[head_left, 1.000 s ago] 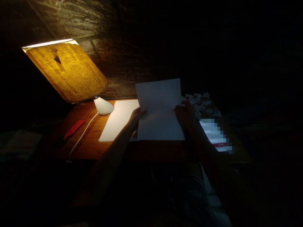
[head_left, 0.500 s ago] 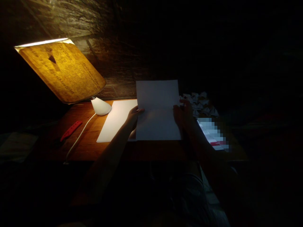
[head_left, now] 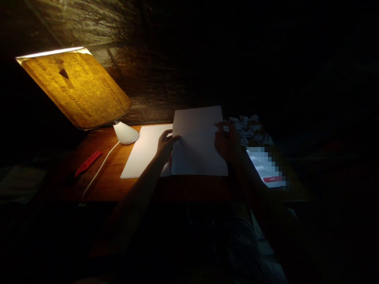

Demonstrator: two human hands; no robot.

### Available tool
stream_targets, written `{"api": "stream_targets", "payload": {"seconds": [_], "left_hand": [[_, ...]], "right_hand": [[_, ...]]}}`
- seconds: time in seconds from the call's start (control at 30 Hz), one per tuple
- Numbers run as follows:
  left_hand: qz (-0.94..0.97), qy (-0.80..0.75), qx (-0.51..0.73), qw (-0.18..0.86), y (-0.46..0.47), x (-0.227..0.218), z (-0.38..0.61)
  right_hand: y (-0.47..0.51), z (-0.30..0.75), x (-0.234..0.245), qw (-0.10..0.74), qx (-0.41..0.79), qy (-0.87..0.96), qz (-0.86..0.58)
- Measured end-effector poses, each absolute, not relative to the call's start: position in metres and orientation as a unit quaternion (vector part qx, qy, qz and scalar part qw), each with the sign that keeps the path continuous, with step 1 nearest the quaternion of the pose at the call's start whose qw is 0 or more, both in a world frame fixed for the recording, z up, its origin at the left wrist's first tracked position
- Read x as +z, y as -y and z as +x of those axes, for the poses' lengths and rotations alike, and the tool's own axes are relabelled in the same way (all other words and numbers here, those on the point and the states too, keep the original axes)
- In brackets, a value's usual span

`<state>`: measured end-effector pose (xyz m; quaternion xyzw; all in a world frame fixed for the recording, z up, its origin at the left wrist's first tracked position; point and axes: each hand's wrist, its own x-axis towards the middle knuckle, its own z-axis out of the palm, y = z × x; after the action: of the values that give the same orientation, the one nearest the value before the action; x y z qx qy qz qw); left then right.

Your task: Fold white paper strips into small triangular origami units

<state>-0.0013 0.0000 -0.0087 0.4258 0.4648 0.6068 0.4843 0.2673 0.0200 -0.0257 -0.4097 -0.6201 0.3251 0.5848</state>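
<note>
A white sheet of paper [head_left: 194,146] stands tilted back above the wooden table, its lower edge low near the tabletop. My left hand [head_left: 166,145] grips its left edge, thumb on the front face. At the right edge, my right hand [head_left: 227,142] lies in front of the sheet, index finger extended over it and apart from the thumb; whether it touches the paper is hard to see in the dark. More white paper [head_left: 145,152] lies flat on the table, partly behind my left forearm and the raised sheet.
A lit lamp with a printed shade [head_left: 79,90] and white base [head_left: 126,133] stands at the left, its white cord [head_left: 99,171] running forward. Near it lies a red-handled tool [head_left: 89,163]. Folded paper pieces [head_left: 250,130] and a glowing, partly blurred screen [head_left: 260,167] are at the right.
The sheet's top has dipped and tilted back a little. My right hand has shifted left, its index finger now over the front of the sheet. My left hand keeps its hold.
</note>
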Motion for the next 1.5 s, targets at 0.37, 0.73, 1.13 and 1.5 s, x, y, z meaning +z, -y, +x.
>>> {"api": "stream_targets", "payload": {"seconds": [0.37,0.73,1.13,1.5], "left_hand": [[0.54,-0.469,0.604,0.352,0.001,-0.01,-0.006],[0.531,-0.489,0.602,0.341,-0.005,-0.015,-0.004],[0.534,-0.485,0.613,0.321,-0.003,-0.012,-0.003],[0.56,-0.491,0.606,0.278,0.005,0.0,0.001]], "right_hand": [[-0.012,0.263,-0.017,0.537,0.299,0.654,-0.441],[-0.014,0.268,-0.014,0.551,0.266,0.671,-0.419],[-0.008,0.268,-0.006,0.555,0.249,0.673,-0.421],[-0.007,0.27,-0.005,0.547,0.239,0.673,-0.438]]}}
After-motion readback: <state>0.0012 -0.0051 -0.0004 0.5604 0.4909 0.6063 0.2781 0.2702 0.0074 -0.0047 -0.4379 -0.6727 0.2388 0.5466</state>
